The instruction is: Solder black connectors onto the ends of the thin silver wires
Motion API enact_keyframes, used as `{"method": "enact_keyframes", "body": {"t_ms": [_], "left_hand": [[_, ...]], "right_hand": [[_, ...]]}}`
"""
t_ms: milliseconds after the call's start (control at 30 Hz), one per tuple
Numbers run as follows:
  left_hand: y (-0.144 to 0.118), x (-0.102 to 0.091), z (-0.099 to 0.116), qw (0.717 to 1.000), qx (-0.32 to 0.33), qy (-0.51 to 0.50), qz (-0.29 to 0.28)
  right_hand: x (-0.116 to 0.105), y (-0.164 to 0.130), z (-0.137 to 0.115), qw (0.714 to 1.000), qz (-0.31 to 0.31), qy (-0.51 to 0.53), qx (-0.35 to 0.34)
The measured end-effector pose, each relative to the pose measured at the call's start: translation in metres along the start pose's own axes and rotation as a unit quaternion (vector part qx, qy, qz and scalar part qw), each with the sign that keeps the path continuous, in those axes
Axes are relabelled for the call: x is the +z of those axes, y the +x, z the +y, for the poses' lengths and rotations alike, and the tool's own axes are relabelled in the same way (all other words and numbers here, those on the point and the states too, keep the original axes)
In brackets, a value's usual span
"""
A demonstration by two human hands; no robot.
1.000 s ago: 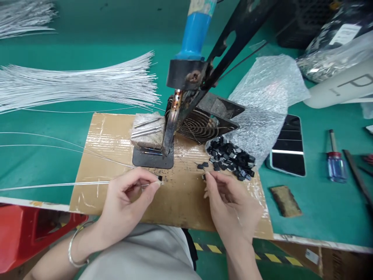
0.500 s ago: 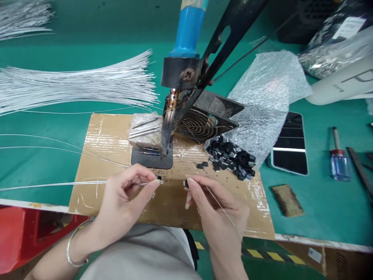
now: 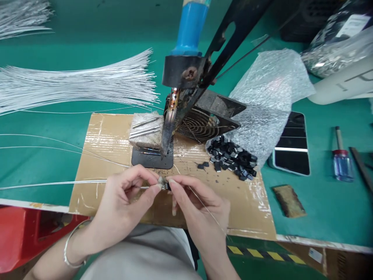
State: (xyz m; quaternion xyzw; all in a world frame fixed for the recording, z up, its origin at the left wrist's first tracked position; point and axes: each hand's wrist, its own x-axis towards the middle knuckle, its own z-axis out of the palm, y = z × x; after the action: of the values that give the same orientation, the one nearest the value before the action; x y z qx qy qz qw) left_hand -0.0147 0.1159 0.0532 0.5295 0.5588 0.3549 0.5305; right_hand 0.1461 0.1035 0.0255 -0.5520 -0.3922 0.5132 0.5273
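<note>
My left hand (image 3: 128, 204) is closed in a pinch on the end of a white wire (image 3: 58, 183) that runs in from the left. Between thumb and forefinger, my right hand (image 3: 201, 208) grips a small black connector (image 3: 167, 186). The two pinches meet over the cardboard (image 3: 247, 210), with the connector right at the left fingertips; whether wire and connector touch, I cannot tell. A thin solder-like strand (image 3: 208, 210) passes through my right hand. Above them, a soldering iron (image 3: 190, 29) with a blue handle hangs in a black stand, tip pointing down.
A pile of black connectors (image 3: 233, 159) spills from a bubble-wrap bag (image 3: 269, 93). Behind the iron tip stands a fan (image 3: 201, 122). White wires (image 3: 75, 85) lie bundled at left. A phone (image 3: 293, 144), a screwdriver (image 3: 341, 163) and a brown sponge-like block (image 3: 289, 200) are at right.
My right hand has moved left with the black connector, closing the gap to my left fingertips. My left hand stays nearly in place.
</note>
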Motion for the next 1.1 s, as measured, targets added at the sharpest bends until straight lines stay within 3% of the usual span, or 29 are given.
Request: {"method": "enact_keyframes", "body": {"t_ms": [267,867,1100], "left_hand": [[0.003,0.001,0.001,0.999,-0.005,-0.04,0.002],[0.006,0.001,0.004,0.994,-0.063,-0.085,-0.005],[0.014,0.002,0.007,0.996,-0.073,-0.054,-0.005]], "right_hand": [[0.003,-0.002,0.0,1.0,-0.005,-0.003,-0.002],[0.001,-0.005,0.006,0.994,0.003,-0.062,-0.092],[-0.004,-0.008,0.001,0.985,0.014,-0.153,-0.075]]}}
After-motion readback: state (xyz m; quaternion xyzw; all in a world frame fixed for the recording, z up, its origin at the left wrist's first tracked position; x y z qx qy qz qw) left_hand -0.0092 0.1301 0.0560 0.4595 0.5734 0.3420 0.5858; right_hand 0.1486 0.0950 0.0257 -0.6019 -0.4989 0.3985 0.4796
